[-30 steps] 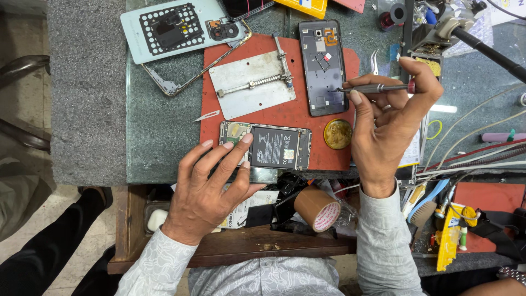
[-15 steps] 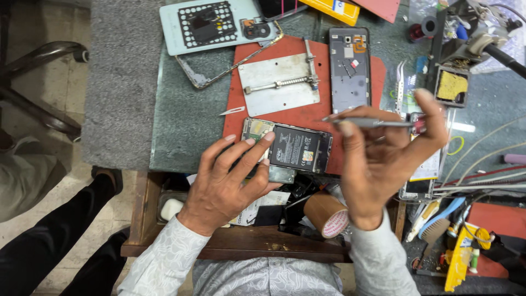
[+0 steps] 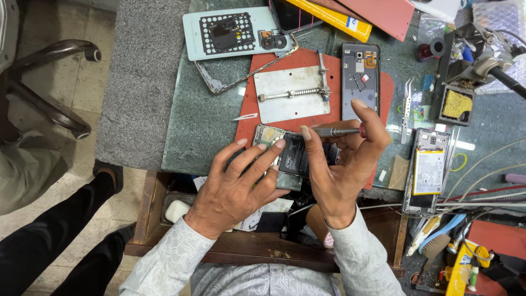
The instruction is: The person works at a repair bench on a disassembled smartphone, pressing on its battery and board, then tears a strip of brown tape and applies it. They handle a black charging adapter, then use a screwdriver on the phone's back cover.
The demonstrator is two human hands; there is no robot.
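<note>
Opened phone (image 3: 293,156) is lying on the red mat (image 3: 249,123), the left hand (image 3: 238,183) pressing it with flat, unclenched fingers while the right hand (image 3: 342,164) is gripping a screwdriver (image 3: 337,131).

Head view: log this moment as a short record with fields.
Setting: green stone bench with a red mat
Left hand: fingers spread, pressing on the opened phone
Right hand: pinches a screwdriver, lying level over the opened phone
Behind: metal holder plate, grey phone frame, pale blue back cover
Right side: second opened phone, tweezers
</note>
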